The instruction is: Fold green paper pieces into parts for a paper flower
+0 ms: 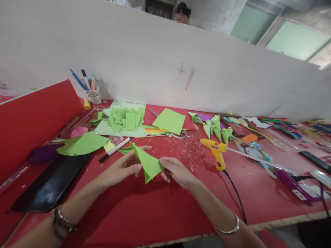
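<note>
A bright green sheet of paper, bent into a loose cone-like shape, is held up over the red table between my hands. My right hand pinches its right corner between thumb and fingers. At the left edge is my left hand, its thumb by the near side and some fingers passing behind the paper, partly hidden. Just behind my left hand lies another folded green paper piece. A white marker with a black cap rests beside it.
A yellow glue gun with a black cord lies to the right. Small green paper cones, cut green papers and a green square sheet are at the back. A black phone-like slab lies left; a pen cup stands by the white partition.
</note>
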Tool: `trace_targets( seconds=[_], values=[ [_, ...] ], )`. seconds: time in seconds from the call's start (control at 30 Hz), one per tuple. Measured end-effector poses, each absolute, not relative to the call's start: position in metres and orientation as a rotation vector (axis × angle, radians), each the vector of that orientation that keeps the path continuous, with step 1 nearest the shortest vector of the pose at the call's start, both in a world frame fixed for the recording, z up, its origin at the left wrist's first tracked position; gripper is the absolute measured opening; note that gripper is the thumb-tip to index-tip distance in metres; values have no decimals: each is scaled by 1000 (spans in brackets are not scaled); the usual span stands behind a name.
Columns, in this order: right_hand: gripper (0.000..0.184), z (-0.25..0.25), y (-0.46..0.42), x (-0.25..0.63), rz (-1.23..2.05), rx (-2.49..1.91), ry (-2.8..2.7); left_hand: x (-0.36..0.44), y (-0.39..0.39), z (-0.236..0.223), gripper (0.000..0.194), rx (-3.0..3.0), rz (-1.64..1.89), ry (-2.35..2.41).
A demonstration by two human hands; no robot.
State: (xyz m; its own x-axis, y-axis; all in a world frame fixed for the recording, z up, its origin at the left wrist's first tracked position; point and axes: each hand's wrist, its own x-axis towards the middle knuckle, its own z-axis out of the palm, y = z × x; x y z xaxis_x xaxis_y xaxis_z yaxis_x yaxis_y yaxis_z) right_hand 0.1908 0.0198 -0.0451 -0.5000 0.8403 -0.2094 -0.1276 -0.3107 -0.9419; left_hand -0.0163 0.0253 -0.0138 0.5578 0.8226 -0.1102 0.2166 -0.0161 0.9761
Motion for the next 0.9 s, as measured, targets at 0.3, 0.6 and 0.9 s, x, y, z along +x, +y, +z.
trace_targets(
  seconds=[0.3, 0.6, 0.9],
  values=[
    [28, -45, 21, 191, 1841, -1043, -1369, -15, 25, -18, 46, 1554, 676, 1028],
    [59, -31, 9, 190, 1030, -1142, -1988, -8, 24, -22, 44, 1465, 731, 1115],
    [22, -27, 8, 186, 877, -1146, -2068, -3, 25, -29, 43, 1533, 637, 981]
  ],
)
